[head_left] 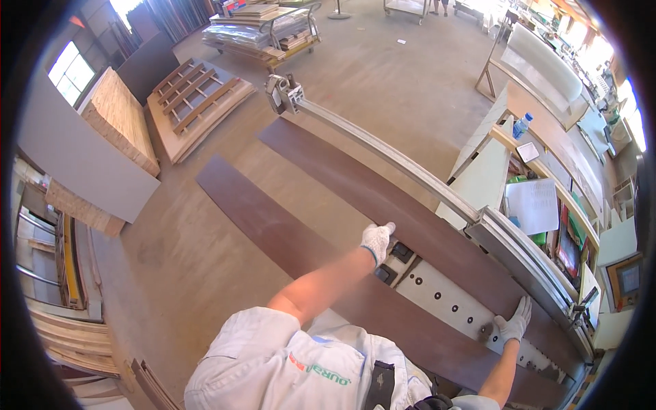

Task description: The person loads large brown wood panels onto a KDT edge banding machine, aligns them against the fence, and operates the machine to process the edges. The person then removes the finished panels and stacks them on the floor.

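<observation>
Two long dark brown boards lie side by side across a sliding table saw, both reaching out to the far left. My left hand (378,242), in a white knitted glove, is closed at the near edge of the far board (424,229), with its thumb side towards the top face; its fingers are partly hidden. Farther right, my gloved right hand (515,321) rests on the same board with fingers stretched out flat. The near board (301,249) passes beneath my left forearm, close against my body. Between the boards shows a pale machine strip (444,301) with black round fittings.
A long metal fence (389,150) runs behind the far board, ending in a clamp-like block (283,94). To the right, a cluttered shelf holds a paper sheet (533,206) and bottle (522,126). Panel stacks (119,123), a pallet (195,102) and a loaded cart (263,34) stand left.
</observation>
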